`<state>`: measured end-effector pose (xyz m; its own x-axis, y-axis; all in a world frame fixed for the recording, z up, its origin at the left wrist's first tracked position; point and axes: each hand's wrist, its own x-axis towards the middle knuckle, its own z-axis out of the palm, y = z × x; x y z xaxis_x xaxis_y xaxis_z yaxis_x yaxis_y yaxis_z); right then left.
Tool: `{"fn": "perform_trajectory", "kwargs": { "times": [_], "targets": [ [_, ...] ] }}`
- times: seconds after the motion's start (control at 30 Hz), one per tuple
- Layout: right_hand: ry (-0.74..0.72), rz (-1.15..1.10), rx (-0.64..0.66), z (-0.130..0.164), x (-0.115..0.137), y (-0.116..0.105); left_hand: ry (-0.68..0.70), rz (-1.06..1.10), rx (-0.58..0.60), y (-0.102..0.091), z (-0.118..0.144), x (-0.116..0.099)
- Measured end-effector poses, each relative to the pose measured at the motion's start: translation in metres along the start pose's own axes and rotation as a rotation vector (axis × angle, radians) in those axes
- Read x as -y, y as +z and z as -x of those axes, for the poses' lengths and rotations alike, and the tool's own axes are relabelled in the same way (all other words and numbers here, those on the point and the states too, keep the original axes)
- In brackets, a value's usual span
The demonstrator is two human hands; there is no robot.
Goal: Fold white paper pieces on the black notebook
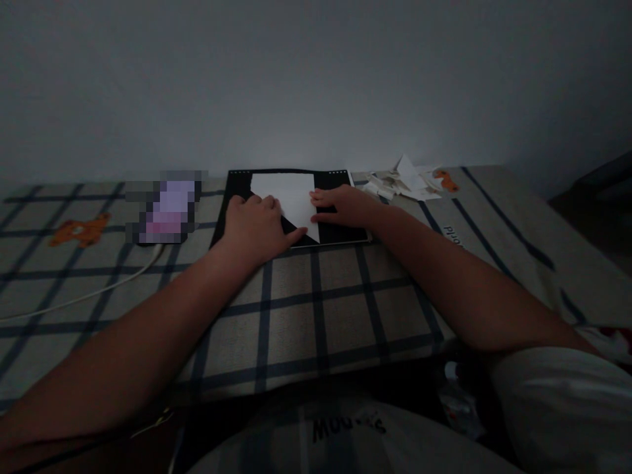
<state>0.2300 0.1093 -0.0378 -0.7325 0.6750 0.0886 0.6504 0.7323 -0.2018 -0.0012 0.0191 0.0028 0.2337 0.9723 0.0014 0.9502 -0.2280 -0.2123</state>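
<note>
Checked cloth surface nearest, soft, dark grid lines. Left hand (257, 227) flat, fingers spread, pressing white paper (291, 197) folded to a downward point. Right hand (345, 205) flat on the paper's right edge. Beneath: black rigid board (336, 179). Beyond right fingers, crumpled paper scraps (405, 181).

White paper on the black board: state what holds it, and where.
Nothing grips it. The left hand presses the white paper's left folded edge; the right hand presses its right edge.
</note>
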Motion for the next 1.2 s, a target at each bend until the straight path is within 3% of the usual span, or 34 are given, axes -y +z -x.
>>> {"fn": "perform_trajectory", "kwargs": {
  "times": [0.63, 0.8, 1.2],
  "targets": [
    [0.007, -0.008, 0.007, 0.001, 0.000, 0.000, -0.026, 0.002, 0.023, 0.002, 0.003, -0.014],
    [-0.001, -0.010, 0.009, 0.000, 0.000, -0.001, 0.026, 0.044, -0.021, -0.001, 0.007, -0.016],
    [0.013, 0.007, 0.022, 0.000, 0.004, -0.003, 0.053, 0.017, 0.005, 0.000, 0.006, -0.019]
  ]
}}
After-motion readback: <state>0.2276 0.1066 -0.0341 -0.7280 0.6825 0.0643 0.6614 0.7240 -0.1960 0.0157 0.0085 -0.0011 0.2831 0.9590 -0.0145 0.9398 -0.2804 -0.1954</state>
